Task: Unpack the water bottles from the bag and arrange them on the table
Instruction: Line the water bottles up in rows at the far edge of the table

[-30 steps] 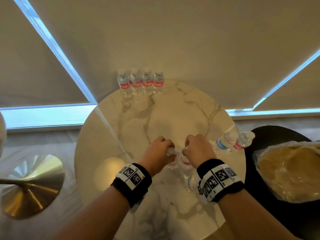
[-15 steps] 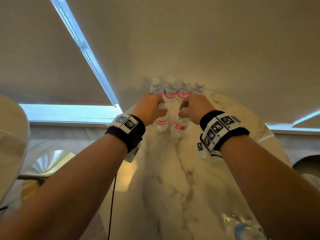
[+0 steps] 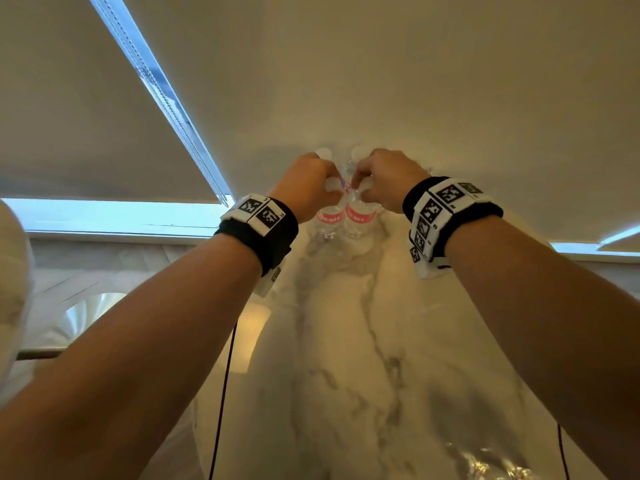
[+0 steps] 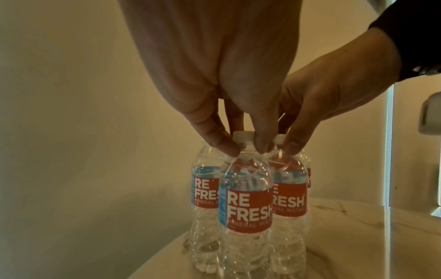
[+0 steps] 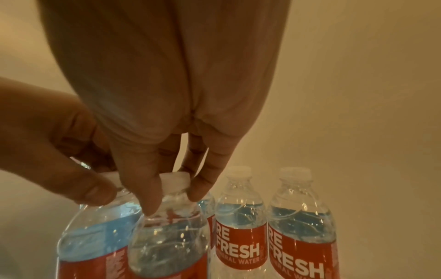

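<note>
At the table's (image 3: 433,341) far edge, each hand — left (image 3: 306,187), right (image 3: 389,180) — pinches one bottle's neck, left bottle (image 3: 325,220) beside right bottle (image 3: 360,218).

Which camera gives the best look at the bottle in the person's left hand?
The left wrist view: the left-hand bottle shows whole, label readable, left hand pinching its neck. The head view shows it small and partly hidden by the hand. The right wrist view shows only its upper part at the edge.
</note>
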The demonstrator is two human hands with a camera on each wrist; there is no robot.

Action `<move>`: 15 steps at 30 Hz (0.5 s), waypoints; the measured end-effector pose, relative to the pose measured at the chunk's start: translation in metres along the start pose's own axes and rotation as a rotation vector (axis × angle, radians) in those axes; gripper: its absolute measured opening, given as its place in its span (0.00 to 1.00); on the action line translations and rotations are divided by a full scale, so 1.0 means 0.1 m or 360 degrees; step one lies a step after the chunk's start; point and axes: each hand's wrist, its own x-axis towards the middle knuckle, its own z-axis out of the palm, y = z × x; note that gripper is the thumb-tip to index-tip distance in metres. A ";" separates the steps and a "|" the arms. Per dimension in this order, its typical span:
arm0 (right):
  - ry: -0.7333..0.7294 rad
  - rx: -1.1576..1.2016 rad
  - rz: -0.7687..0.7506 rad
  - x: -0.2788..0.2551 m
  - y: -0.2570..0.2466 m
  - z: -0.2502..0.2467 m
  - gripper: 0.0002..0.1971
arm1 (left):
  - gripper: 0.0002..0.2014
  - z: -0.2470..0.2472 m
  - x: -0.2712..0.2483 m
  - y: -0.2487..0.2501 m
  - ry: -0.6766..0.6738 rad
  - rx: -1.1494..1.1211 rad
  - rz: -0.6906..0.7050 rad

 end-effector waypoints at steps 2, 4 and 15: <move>0.0011 -0.0012 -0.0025 0.02 0.03 0.02 0.12 | 0.13 0.00 0.03 0.00 0.0001 0.0012 0.0020; 0.0024 -0.0034 -0.0051 0.03 0.04 0.04 0.12 | 0.14 0.01 0.05 0.00 0.0009 -0.0015 0.0005; 0.0205 0.0264 0.0084 -0.48 0.05 -0.09 0.17 | 0.28 -0.04 -0.16 0.05 0.0095 -0.0051 -0.0075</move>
